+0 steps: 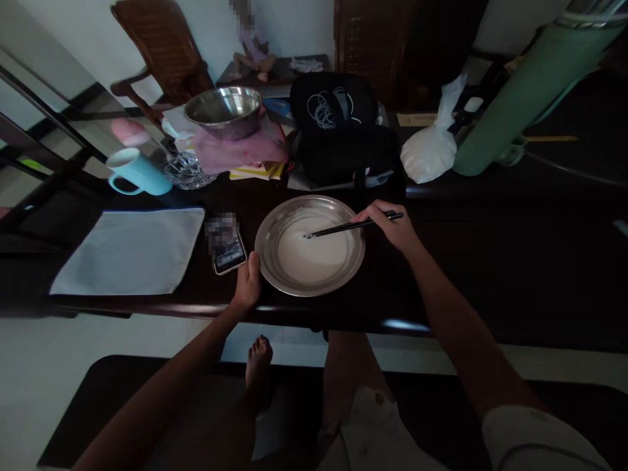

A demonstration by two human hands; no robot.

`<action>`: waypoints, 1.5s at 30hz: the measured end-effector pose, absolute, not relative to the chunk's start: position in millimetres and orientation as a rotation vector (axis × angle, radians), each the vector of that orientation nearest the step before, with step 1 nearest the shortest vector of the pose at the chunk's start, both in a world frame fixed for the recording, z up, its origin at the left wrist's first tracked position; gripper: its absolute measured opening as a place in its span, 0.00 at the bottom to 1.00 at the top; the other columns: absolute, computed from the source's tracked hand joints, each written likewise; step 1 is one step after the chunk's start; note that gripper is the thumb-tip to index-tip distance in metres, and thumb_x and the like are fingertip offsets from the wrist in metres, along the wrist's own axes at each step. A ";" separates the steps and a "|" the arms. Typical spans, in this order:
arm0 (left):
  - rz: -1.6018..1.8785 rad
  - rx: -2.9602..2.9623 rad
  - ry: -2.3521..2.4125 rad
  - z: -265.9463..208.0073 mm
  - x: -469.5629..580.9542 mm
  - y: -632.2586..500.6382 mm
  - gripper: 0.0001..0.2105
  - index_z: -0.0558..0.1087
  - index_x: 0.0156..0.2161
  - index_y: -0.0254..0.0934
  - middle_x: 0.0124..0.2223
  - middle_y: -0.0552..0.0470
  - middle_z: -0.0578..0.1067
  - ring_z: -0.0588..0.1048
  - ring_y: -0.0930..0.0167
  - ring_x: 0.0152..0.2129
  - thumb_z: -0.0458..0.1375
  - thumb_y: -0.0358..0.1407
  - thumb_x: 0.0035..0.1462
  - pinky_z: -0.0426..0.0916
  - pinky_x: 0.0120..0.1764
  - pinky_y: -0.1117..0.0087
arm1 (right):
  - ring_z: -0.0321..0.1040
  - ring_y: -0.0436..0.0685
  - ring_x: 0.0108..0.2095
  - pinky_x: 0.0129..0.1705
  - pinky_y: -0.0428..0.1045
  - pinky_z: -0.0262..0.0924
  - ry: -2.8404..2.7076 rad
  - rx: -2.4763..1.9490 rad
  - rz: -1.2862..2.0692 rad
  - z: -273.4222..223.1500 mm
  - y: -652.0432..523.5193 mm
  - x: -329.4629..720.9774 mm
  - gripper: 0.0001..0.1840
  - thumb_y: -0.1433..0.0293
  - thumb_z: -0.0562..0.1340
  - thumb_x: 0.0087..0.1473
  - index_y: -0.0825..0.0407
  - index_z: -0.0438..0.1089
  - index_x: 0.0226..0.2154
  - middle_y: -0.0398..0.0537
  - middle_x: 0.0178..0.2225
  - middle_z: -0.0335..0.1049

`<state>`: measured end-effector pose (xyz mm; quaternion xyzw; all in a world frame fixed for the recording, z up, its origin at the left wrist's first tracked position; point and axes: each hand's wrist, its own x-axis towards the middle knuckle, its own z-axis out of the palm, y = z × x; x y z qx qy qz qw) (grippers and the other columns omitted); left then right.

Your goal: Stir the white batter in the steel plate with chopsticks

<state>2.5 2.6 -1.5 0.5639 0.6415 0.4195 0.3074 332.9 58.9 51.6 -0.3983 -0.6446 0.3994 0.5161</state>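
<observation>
Right hand [392, 226] pinches dark chopsticks [350, 227], their long axis running leftward, tips dipped in the white batter of the steel plate [275, 226] on the dark table [490, 261]. Left hand [246, 286] curls against the plate's near-left rim, bracing it, beside a phone [228, 253].

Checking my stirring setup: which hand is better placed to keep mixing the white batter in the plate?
Right hand: its grip holds the chopsticks, tips in the batter. Left hand steadies the plate.

Shiny metal plate [275, 226] on a glossy dark table [490, 261], beside a matt cloth napkin [128, 250]
</observation>
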 end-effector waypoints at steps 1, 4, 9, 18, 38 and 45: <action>1.112 1.492 1.693 -1.9 2.4 2.6 0.32 0.64 0.21 0.38 0.21 0.52 0.67 0.67 0.70 0.21 0.42 0.64 0.56 0.64 0.28 0.68 | 0.77 0.56 0.34 0.43 0.53 0.67 -1.511 -0.957 0.954 51.7 59.3 333.6 0.20 0.53 0.61 0.58 0.49 0.75 0.24 0.45 0.28 0.79; 1.120 1.487 1.690 -3.2 1.5 3.0 0.30 0.64 0.20 0.38 0.20 0.52 0.66 0.66 0.70 0.21 0.44 0.62 0.58 0.64 0.27 0.68 | 0.76 0.55 0.28 0.38 0.52 0.68 -1.446 -0.936 0.989 51.5 59.5 333.9 0.23 0.52 0.59 0.59 0.49 0.73 0.20 0.44 0.24 0.78; 1.145 1.429 1.678 -4.0 0.8 3.4 0.27 0.63 0.20 0.39 0.19 0.54 0.63 0.65 0.70 0.21 0.46 0.58 0.60 0.63 0.28 0.68 | 0.77 0.55 0.34 0.44 0.52 0.68 -1.574 -0.918 1.041 52.5 58.0 331.2 0.20 0.54 0.61 0.58 0.49 0.75 0.24 0.44 0.27 0.79; 1.143 1.396 1.700 -1.7 1.6 2.9 0.26 0.62 0.19 0.39 0.18 0.54 0.62 0.65 0.70 0.21 0.48 0.56 0.60 0.63 0.27 0.69 | 0.76 0.54 0.29 0.38 0.51 0.69 -1.490 -0.933 1.037 51.9 58.4 331.3 0.23 0.52 0.59 0.58 0.49 0.73 0.20 0.44 0.24 0.77; 1.106 1.468 1.695 -3.3 0.8 3.6 0.29 0.62 0.19 0.39 0.19 0.54 0.63 0.64 0.71 0.20 0.44 0.60 0.59 0.62 0.26 0.68 | 0.76 0.54 0.29 0.39 0.52 0.69 -1.452 -0.959 0.978 53.9 59.5 333.5 0.23 0.52 0.60 0.58 0.50 0.72 0.21 0.45 0.25 0.78; 1.110 1.467 1.697 -2.5 1.4 3.6 0.29 0.61 0.19 0.40 0.19 0.54 0.62 0.63 0.70 0.20 0.44 0.62 0.57 0.61 0.28 0.68 | 0.77 0.55 0.34 0.44 0.52 0.68 -1.564 -0.941 1.043 53.1 57.3 329.6 0.21 0.52 0.61 0.57 0.49 0.75 0.24 0.45 0.27 0.79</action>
